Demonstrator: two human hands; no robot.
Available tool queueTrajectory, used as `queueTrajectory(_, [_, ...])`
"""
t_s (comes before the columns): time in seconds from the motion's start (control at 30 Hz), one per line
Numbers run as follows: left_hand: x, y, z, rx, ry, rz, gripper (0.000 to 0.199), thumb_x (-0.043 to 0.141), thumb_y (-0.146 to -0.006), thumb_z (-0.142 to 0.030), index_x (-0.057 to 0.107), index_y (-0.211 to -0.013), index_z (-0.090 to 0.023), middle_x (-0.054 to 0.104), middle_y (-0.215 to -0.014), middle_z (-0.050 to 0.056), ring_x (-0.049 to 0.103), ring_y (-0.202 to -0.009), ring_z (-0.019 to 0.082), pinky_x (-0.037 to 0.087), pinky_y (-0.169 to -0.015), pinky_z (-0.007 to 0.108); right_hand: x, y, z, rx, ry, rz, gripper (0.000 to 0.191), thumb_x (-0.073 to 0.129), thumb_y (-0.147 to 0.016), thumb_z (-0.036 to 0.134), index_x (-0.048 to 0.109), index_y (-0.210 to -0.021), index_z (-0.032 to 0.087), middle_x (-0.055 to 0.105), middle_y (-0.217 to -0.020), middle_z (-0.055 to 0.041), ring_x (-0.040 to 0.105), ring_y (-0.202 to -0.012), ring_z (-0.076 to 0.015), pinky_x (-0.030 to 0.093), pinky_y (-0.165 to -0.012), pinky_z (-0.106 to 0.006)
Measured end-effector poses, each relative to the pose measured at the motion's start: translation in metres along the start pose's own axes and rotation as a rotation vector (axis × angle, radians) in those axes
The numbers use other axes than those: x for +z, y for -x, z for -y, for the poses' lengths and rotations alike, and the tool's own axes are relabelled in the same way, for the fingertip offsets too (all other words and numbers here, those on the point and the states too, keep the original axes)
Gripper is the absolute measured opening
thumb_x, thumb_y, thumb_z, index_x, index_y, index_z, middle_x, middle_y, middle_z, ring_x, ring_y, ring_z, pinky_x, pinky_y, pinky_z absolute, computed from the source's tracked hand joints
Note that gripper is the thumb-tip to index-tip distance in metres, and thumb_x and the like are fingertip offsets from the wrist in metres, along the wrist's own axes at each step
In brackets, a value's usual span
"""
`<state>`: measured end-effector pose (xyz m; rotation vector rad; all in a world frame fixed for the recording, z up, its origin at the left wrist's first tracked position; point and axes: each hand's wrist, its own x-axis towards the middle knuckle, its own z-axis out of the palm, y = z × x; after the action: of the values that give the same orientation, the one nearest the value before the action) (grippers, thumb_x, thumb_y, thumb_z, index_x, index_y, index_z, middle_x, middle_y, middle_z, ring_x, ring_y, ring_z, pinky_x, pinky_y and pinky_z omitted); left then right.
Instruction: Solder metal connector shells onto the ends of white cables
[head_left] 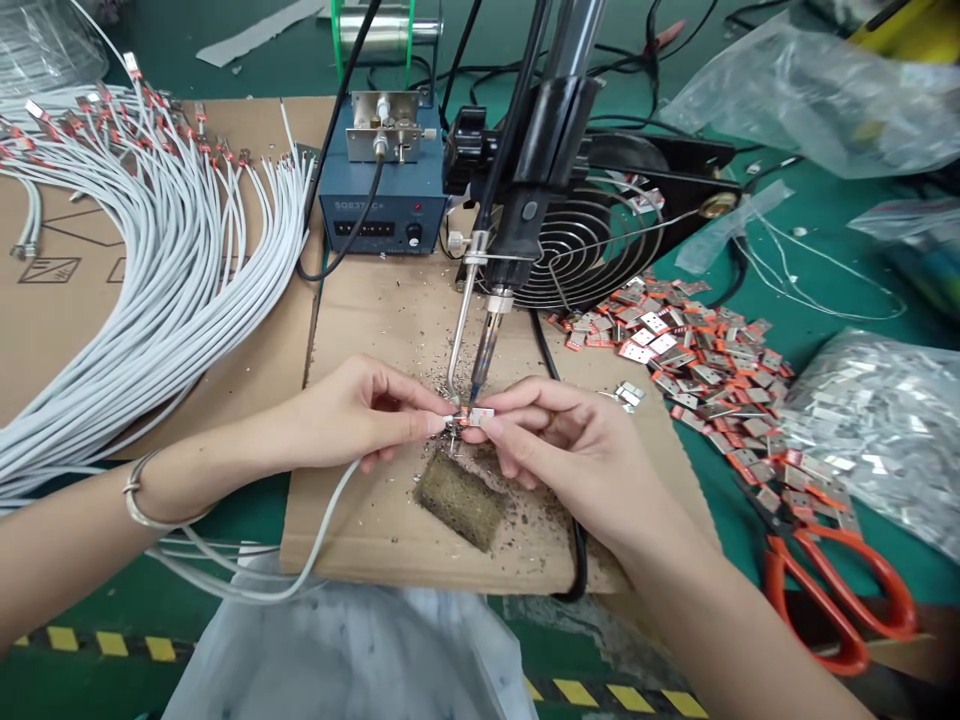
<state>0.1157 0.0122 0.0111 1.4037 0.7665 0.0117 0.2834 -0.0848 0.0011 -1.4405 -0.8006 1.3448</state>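
My left hand (375,415) pinches the end of a white cable (330,515), whose length hangs down in a loop toward me. Between the thumb and fingers of my right hand (559,435) is a small metal USB connector (481,416) with an orange part. Cable end and connector meet just under the tip of a soldering iron (487,350) fixed in a stand. A thin bent metal solder feed tube (459,335) comes down beside the tip. Whether the wires touch the connector's contacts is too small to tell. Below my fingers lies a dirty brown sponge (461,500).
Many white cables (172,340) lie bundled at left. Behind stand a blue solder feeder (382,205), a solder spool (373,35) and a black fan (570,245). Orange-and-metal connectors (697,360) are piled at right, near red-handled scissors (832,590) and a bag of metal pieces (885,430).
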Motion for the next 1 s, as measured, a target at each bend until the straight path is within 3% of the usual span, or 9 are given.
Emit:
queueTrajectory(0.83, [0.0032,0.0014,-0.0038,-0.035,0.044,-0.033,0.018,0.06,-0.079,-0.021,0.069,-0.093,-0.012,0.046,-0.046,-0.007,0.039,-0.037,0.003,0.033,-0.032,0.011,-0.0045,0.0009,-0.0006,-0.034,-0.045,0.081,0.016,0.076,-0.067,0.028,0.068,-0.076,0.018,0.073,-0.065,-0.0041,0.059,-0.048,-0.0099,0.041,-0.038,-0.017])
queueTrajectory(1.0, [0.0023,0.0005,-0.0055,-0.05,0.021,-0.043,0.017,0.061,-0.079,-0.023,0.068,-0.088,-0.011,0.047,-0.047,-0.006,0.04,-0.036,0.003,0.033,-0.033,0.012,-0.0027,0.0014,-0.0004,-0.029,-0.029,0.049,0.016,0.077,-0.065,0.028,0.067,-0.074,0.017,0.072,-0.063,-0.0046,0.057,-0.045,-0.0093,0.04,-0.037,-0.018])
